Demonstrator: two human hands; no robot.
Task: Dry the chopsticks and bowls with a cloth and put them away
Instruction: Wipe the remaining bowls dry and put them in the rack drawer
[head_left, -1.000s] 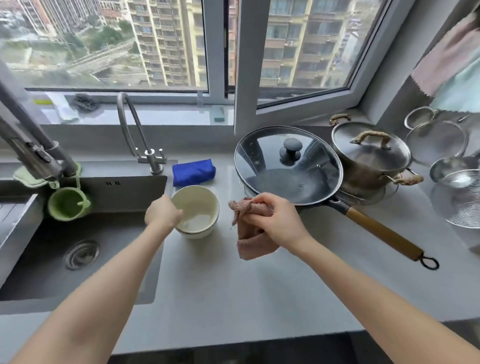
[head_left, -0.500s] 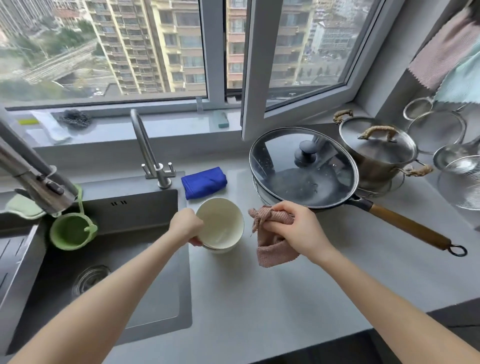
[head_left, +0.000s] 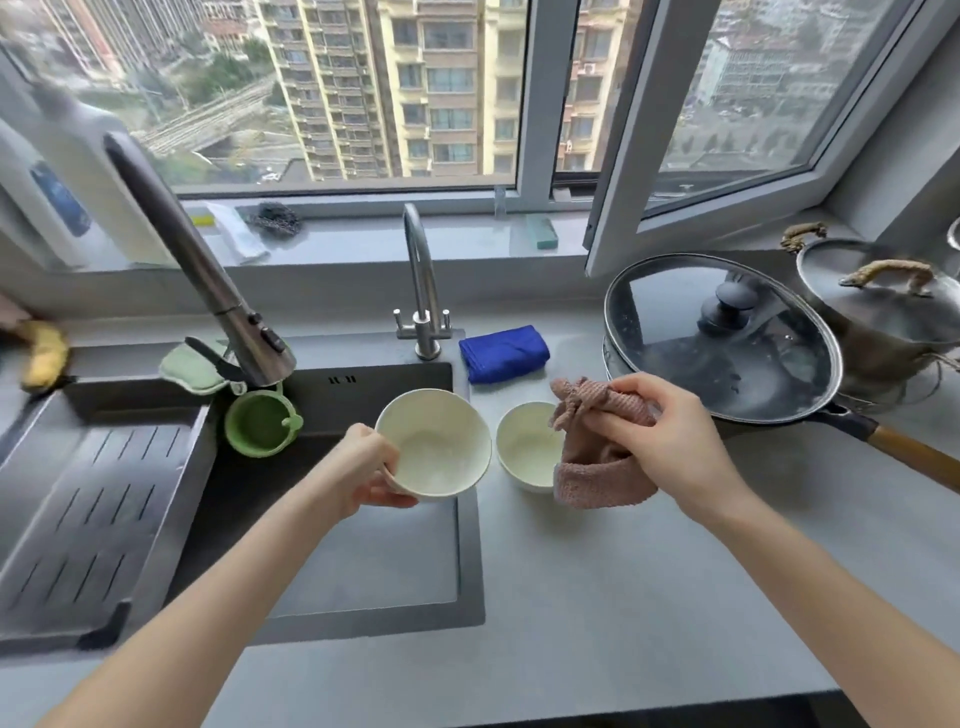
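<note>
Fingers of the left hand (head_left: 363, 472) curled round the rim of one round, smooth white bowl (head_left: 434, 441), held tilted above the right edge of the dark sink (head_left: 363, 566). The right hand (head_left: 670, 447) gripped one bunched pink cloth (head_left: 597, 480) of ribbed weave, which overlapped the right rim of a second white bowl (head_left: 524, 444) standing upright on the matt grey counter (head_left: 623, 597). Bowls: two. Behind them lay one folded blue cloth (head_left: 503, 353); at right, one domed glass lid (head_left: 717, 338).

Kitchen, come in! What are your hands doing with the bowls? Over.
Left hand grips first bowl at sink edge. Right hand holds pink cloth. Second bowl on counter, between them.
</note>
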